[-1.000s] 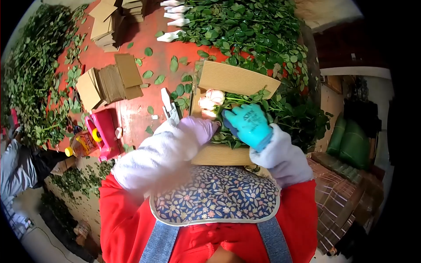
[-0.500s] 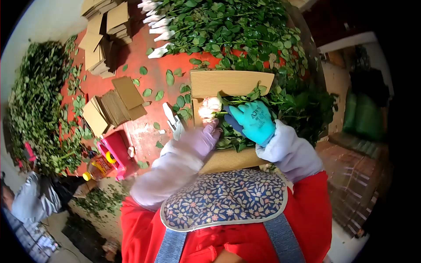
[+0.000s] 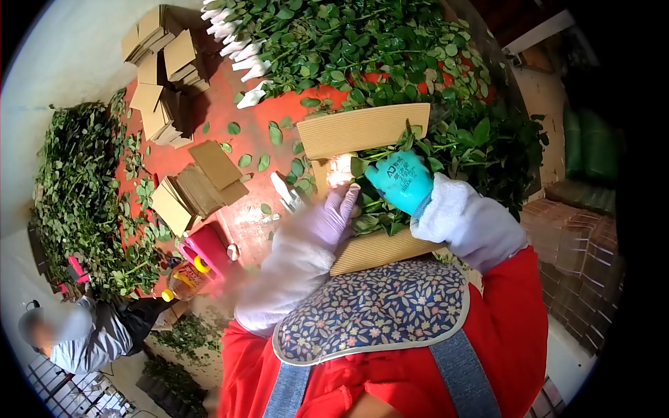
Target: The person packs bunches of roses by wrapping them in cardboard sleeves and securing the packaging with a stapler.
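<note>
A pale pink-white rose (image 3: pixel 340 169) lies at the left end of a corrugated cardboard wrap (image 3: pixel 362 130), its far flap raised behind the flower. My left hand (image 3: pixel 334 214), in a lilac glove, rests just below the bloom with its fingers stretched out towards it. To the right, my right hand (image 3: pixel 401 182), in a teal glove, is curled closed over the leafy rose stems (image 3: pixel 376 217). Its fingertips are hidden beneath the hand. The wrap's near flap (image 3: pixel 383 252) lies against my apron.
White-wrapped bunches with green foliage (image 3: pixel 334 49) fill the table's far side. Cardboard pieces (image 3: pixel 198 182) lie at left, near white-handled clippers (image 3: pixel 286 194), a pink jug (image 3: pixel 208 247) and a bottle (image 3: pixel 185 280). A leaf pile (image 3: pixel 77 188) covers the left edge; another person (image 3: pixel 90 341) is beyond.
My right hand's fingers, stretched towards the rose before, are now curled over the stems. My left hand stays beside the bloom. The whole view has shifted and turned slightly.
</note>
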A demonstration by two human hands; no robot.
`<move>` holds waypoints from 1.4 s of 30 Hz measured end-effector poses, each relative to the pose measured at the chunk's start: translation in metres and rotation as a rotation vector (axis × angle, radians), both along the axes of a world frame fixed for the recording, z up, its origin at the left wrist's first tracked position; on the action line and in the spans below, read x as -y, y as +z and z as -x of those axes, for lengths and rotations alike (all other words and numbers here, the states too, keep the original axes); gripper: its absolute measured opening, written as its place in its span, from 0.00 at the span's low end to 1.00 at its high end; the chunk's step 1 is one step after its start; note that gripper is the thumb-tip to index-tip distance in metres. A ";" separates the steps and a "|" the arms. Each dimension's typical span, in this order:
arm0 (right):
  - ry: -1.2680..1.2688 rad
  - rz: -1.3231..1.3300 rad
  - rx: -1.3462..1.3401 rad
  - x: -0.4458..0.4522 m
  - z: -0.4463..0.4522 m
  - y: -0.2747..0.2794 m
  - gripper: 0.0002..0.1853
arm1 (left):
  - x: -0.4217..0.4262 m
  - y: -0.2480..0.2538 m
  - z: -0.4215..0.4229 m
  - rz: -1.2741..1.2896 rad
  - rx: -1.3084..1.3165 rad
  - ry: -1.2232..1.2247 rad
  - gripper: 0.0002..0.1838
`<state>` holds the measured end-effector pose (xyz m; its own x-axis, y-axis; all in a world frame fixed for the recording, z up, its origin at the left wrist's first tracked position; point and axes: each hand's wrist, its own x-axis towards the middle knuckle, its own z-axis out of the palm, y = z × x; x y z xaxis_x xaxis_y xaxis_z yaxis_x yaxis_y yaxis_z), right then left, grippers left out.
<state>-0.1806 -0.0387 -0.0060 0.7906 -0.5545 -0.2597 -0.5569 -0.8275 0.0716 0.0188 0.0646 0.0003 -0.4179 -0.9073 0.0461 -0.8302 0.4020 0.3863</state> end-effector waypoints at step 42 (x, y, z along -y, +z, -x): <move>-0.021 0.147 0.046 0.005 -0.028 0.016 0.20 | 0.013 0.002 -0.002 -0.143 0.009 0.046 0.50</move>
